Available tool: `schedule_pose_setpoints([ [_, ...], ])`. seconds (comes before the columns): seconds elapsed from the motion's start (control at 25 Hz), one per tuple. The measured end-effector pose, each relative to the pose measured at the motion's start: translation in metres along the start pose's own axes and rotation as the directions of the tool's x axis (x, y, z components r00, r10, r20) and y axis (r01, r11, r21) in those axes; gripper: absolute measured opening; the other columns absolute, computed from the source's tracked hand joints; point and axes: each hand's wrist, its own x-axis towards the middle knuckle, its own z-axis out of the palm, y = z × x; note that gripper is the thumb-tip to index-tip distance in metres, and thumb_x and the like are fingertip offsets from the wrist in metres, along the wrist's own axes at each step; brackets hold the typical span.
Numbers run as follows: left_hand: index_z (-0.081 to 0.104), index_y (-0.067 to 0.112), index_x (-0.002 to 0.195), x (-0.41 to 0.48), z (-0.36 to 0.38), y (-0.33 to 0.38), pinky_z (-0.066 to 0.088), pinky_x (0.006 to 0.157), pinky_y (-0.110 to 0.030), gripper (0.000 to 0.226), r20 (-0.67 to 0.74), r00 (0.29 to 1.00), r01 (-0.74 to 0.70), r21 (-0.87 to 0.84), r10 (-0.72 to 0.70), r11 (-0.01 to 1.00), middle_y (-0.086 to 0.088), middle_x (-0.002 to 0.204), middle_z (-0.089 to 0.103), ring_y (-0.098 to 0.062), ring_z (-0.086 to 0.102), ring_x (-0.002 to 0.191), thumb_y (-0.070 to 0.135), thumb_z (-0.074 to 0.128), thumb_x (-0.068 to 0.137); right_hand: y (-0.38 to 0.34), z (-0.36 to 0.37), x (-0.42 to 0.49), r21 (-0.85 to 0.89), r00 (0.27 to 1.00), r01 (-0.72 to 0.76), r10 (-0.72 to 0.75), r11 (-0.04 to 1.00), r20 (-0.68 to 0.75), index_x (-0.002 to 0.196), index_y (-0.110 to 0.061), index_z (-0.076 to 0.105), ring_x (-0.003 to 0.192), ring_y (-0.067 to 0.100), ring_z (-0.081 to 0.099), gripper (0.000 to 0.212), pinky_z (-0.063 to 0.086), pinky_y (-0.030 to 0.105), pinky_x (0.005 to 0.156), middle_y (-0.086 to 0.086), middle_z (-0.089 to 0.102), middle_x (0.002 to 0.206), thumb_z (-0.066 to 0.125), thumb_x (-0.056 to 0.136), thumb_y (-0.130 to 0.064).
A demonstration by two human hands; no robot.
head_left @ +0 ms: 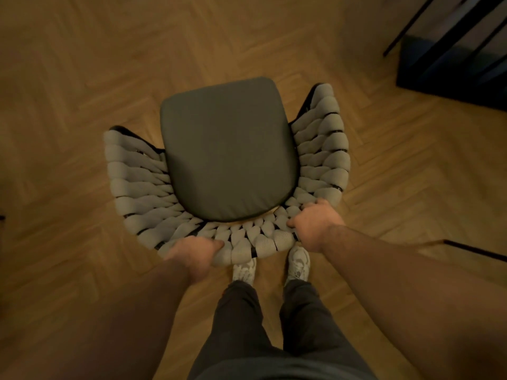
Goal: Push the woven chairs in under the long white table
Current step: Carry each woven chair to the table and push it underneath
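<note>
The floor (82,78) fills the view, a herringbone of warm wooden strips, smooth and bare around the chair (131,187). The chair stands at the centre on open floor, with its seat front pointing to 12 o'clock. No white table shows, so I judge it has yet to be brought to the table. Its back is a deep horseshoe of thick, soft, pale grey cord wound in fat loops over a thin black frame, open toward 12 and closed at 6. Inside the horseshoe lies the cushion (227,149), a flat, matt, dark grey pad with rounded corners. At 1 to 2 o'clock sits dark furniture (452,69), boxy and blurred, crossed by thin black rods; what it is I cannot tell. The trousers (241,325) at 6 are dark and loose. The left hand (194,255) grips the back's rim at 7 o'clock of the chair, fingers curled over the cord. The right hand (315,223) grips it at 5, knuckles up and fingers wrapped inward. The spread, two-sided hold likely serves to steer the chair and push it straight ahead. The pale shoes (244,270) stand just behind the back, close enough to walk it forward.
</note>
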Motion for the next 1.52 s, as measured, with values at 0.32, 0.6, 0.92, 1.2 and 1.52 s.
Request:
schedule_pose_setpoints([
  [0.32, 0.034, 0.039, 0.158, 0.017, -0.027, 0.045, 0.053, 0.106, -0.043, 0.070, -0.053, 0.994, -0.089, 0.132, 0.097, 0.987, 0.003, 0.151, 0.055, -0.025, 0.056, 0.134, 0.005, 0.046, 0.099, 0.034, 0.042, -0.034, 0.128, 0.994, -0.105, 0.104, 0.986, 0.015, 0.139, -0.039, 0.059, 0.126, 0.023, 0.054, 0.038, 0.033, 0.048, 0.111, -0.004, 0.064, 0.132, 0.050, 0.103, -0.029],
  [0.6, 0.043, 0.041, 0.152, 0.044, -0.068, 0.144, 0.052, 0.106, -0.043, 0.060, -0.069, 0.986, -0.135, 0.198, 0.151, 0.971, 0.006, 0.145, 0.061, -0.020, 0.059, 0.129, 0.014, 0.056, 0.100, 0.116, 0.105, -0.072, 0.218, 0.986, -0.165, 0.169, 0.962, -0.002, 0.134, -0.038, 0.061, 0.126, 0.025, 0.054, 0.034, 0.033, 0.050, 0.114, -0.002, 0.065, 0.132, 0.054, 0.102, -0.029],
  [0.92, 0.048, 0.039, 0.148, 0.076, -0.113, 0.249, 0.052, 0.105, -0.042, 0.056, -0.073, 0.973, -0.195, 0.260, 0.221, 0.946, 0.005, 0.141, 0.063, -0.021, 0.060, 0.127, 0.012, 0.056, 0.100, 0.207, 0.166, -0.112, 0.281, 0.973, -0.218, 0.229, 0.935, -0.007, 0.134, -0.040, 0.062, 0.123, 0.025, 0.055, 0.035, 0.033, 0.050, 0.111, -0.002, 0.067, 0.128, 0.055, 0.102, -0.026],
  [1.2, 0.048, 0.040, 0.145, 0.123, -0.173, 0.325, 0.055, 0.099, -0.044, 0.055, -0.010, 0.951, -0.289, 0.335, 0.310, 0.896, 0.006, 0.135, 0.064, -0.021, 0.063, 0.120, 0.013, 0.057, 0.097, 0.284, 0.206, -0.130, 0.361, 0.952, -0.296, 0.306, 0.884, 0.033, 0.139, -0.041, 0.059, 0.126, 0.024, 0.055, 0.040, 0.037, 0.049, 0.111, -0.002, 0.065, 0.130, 0.055, 0.102, -0.026],
  [1.52, 0.045, 0.040, 0.152, 0.160, -0.231, 0.445, 0.051, 0.107, -0.044, 0.056, -0.013, 0.943, -0.300, 0.395, 0.333, 0.868, 0.004, 0.142, 0.061, -0.022, 0.059, 0.127, 0.016, 0.055, 0.103, 0.393, 0.262, -0.162, 0.409, 0.937, -0.334, 0.345, 0.849, 0.048, 0.137, -0.040, 0.060, 0.125, 0.025, 0.056, 0.038, 0.036, 0.051, 0.111, 0.000, 0.067, 0.128, 0.056, 0.103, -0.024],
])
